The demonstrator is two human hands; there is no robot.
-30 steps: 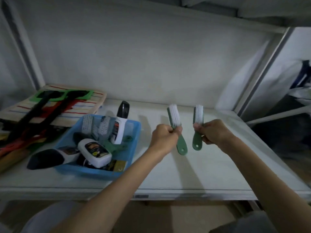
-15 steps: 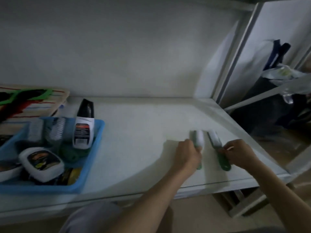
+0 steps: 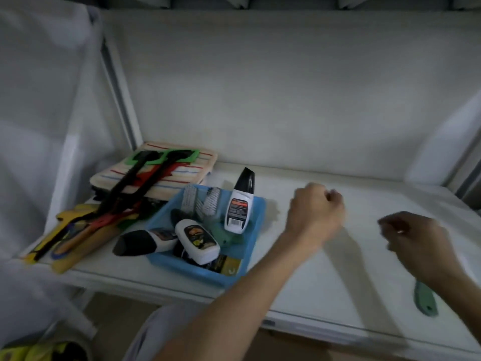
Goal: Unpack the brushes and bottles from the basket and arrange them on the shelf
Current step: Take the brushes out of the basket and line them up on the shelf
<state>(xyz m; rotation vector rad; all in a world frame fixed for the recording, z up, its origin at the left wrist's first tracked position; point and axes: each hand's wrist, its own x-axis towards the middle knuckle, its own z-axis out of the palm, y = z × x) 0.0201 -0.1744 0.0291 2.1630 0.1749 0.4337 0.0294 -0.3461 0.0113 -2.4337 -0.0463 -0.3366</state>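
Observation:
A blue basket [image 3: 256, 235] sits on the white shelf [image 3: 325, 277]. In it stand a white bottle with a black cap [image 3: 238, 204], two pale brushes [image 3: 205, 201] and a white bottle with a dark label [image 3: 197, 241]; another black-capped bottle [image 3: 141, 242] hangs over its left rim. My left hand [image 3: 316, 212] hovers right of the basket, fingers curled, holding nothing. My right hand [image 3: 413, 238] is further right, loosely curled and empty. A green brush handle [image 3: 424, 299] lies on the shelf near the front edge; my right forearm hides the rest of it.
A striped cloth pad [image 3: 166, 175] with black, red and green long-handled tools [image 3: 125, 194] lies left of the basket. Yellow tools [image 3: 65, 246] stick out over the left front edge. A white upright post [image 3: 117, 87] bounds the shelf's left side.
Both hands let go of the green brushes, which stayed on the shelf at the right. The hands lifted and moved left toward the basket; the view swung left.

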